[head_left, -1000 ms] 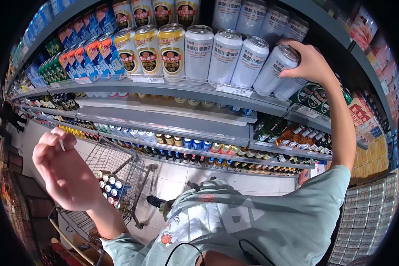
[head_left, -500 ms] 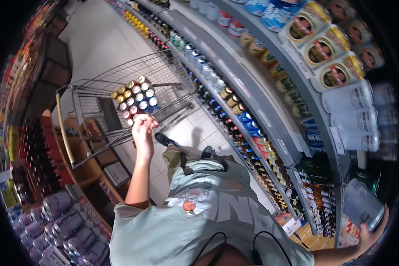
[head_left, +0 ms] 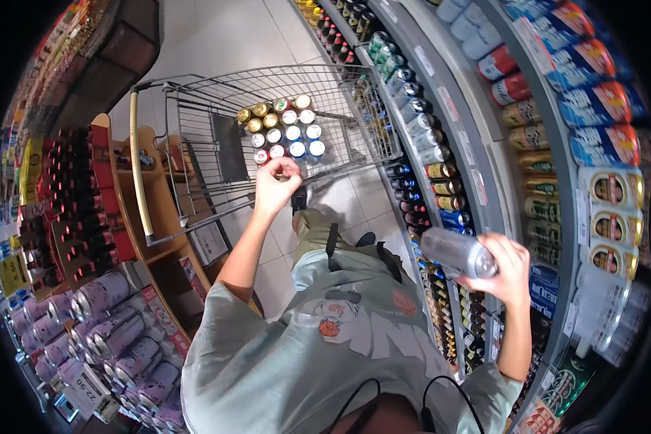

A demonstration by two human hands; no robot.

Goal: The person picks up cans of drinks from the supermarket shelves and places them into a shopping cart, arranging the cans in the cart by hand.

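Note:
My right hand grips a large silver-grey can by its end, its label blurred. The can is tilted on its side in front of the drink shelves. My left hand hovers at the near side of the wire shopping cart, its fingers curled in and nothing seen in them. Just beyond it, inside the cart, several cans stand upright in close rows, with gold, white, blue and red showing. Whether the left hand touches the cart's rim I cannot tell.
Shelves of cans and bottles run along the right. At the left stand a wooden rack, red-capped dark bottles and stacked pale purple cans. Tiled floor stretches past the cart.
My right hand has brought the can from the far lower right in towards my body. The view has turned, so the cart and left hand appear further right.

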